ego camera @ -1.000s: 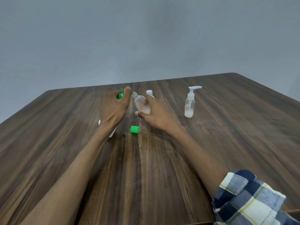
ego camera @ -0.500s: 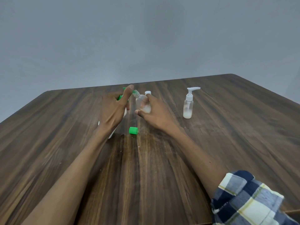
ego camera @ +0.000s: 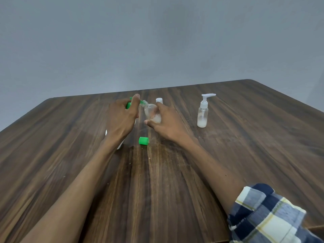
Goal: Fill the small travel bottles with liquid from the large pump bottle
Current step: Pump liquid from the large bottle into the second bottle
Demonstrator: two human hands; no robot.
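Observation:
My left hand (ego camera: 121, 120) is wrapped over the green pump head (ego camera: 128, 105) of a large white pump bottle (ego camera: 121, 144), which my wrist mostly hides. The green nozzle reaches right to the neck of a small clear travel bottle (ego camera: 151, 113). My right hand (ego camera: 166, 124) holds that bottle tilted toward the nozzle, with white liquid pooled in its base. A loose green cap (ego camera: 143, 141) lies on the table in front of both hands. A small clear bottle with a white pump top (ego camera: 203, 114) stands upright to the right, holding a little white liquid.
A white cap top (ego camera: 159, 100) shows just behind my right hand; what it belongs to is hidden. The dark wooden table (ego camera: 254, 155) ends at a grey wall. A plaid sleeve (ego camera: 266, 216) covers my right forearm at the lower right.
The small bottle's neck has moved closer under the green nozzle and the bottle stands a little more upright. My left index finger has risen onto the pump head.

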